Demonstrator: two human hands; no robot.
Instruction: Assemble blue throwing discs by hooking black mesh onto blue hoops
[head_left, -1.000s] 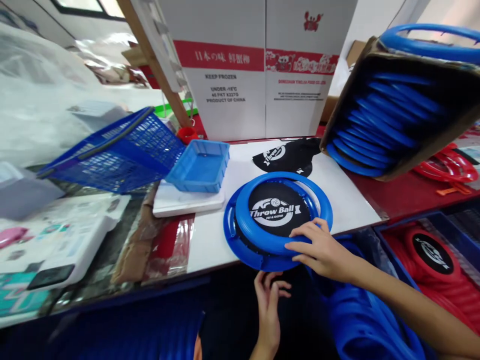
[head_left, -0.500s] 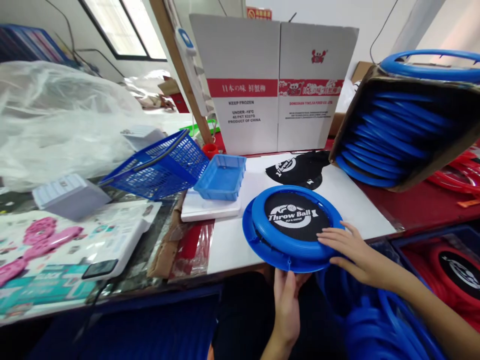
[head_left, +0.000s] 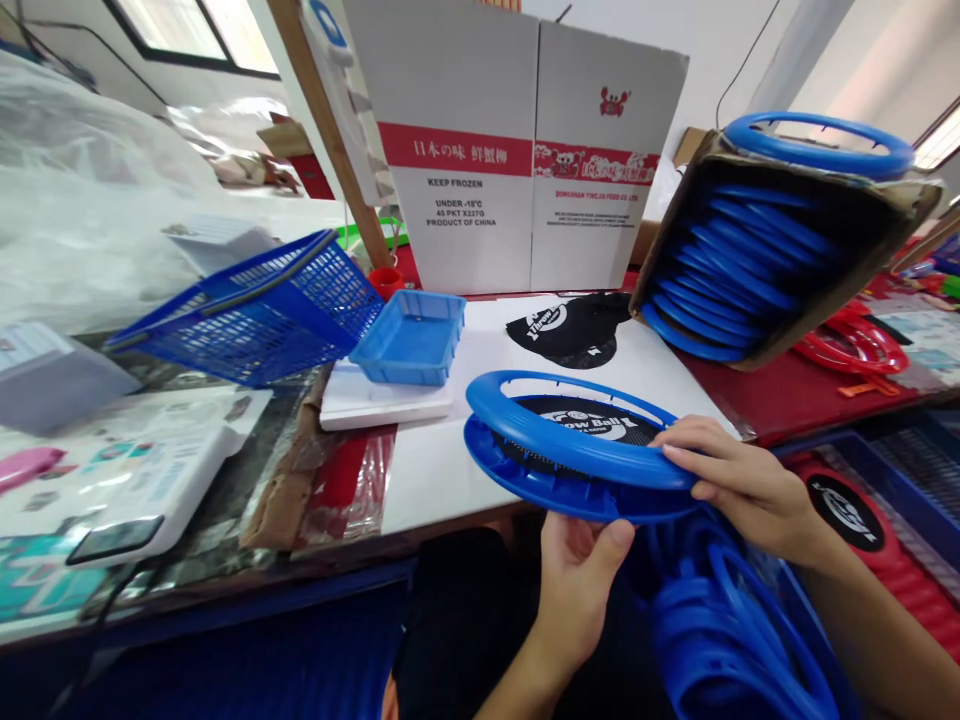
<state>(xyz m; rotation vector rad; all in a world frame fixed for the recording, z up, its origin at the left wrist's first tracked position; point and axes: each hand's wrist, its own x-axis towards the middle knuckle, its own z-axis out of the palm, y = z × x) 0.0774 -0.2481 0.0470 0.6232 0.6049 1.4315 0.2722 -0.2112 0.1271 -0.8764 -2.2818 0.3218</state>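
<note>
My left hand (head_left: 581, 580) grips the near underside of a lower blue plastic ring (head_left: 547, 495), thumb against its edge. A black mesh disc (head_left: 581, 422) printed "Throw Ball" lies over that ring. Above it, an upper blue plastic ring (head_left: 570, 450) is tilted, with small pegs under its far side and a gap at the left. Closed on the right edge of the upper ring is my right hand (head_left: 739, 480). More black printed discs (head_left: 566, 330) lie on the white board behind.
A cardboard box (head_left: 832, 290) packed with blue rings stands at right. Blue rings (head_left: 727, 630) fill a crate below my right arm. A blue tray (head_left: 412, 335) and a tilted blue basket (head_left: 262, 310) are at left. A large white carton (head_left: 465, 255) stands behind.
The upper ring has lifted and tilted away from the lower ring, opening a gap between them. My right fingers now grip its edge. The whole view has shifted right.
</note>
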